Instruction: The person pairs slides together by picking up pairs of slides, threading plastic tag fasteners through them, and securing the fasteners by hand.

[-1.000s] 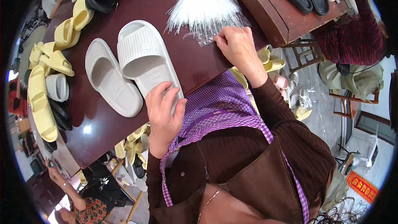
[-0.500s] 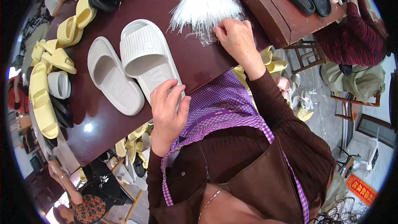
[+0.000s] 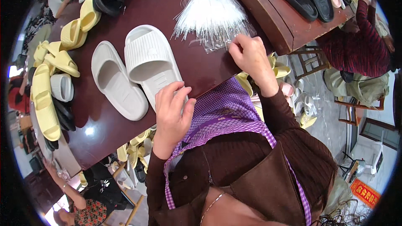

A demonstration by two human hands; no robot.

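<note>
Left hand (image 3: pixel 172 115) curls over the near slipper (image 3: pixel 150 65), steadying it on the bench (image 3: pixel 104 129); right hand (image 3: pixel 251 56) pinches a tie from the bundle (image 3: pixel 211 14).

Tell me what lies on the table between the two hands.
Head view: between the left hand, on a white slide sandal's heel, and the right hand, at the clear plastic bundle, only bare dark table.
</note>
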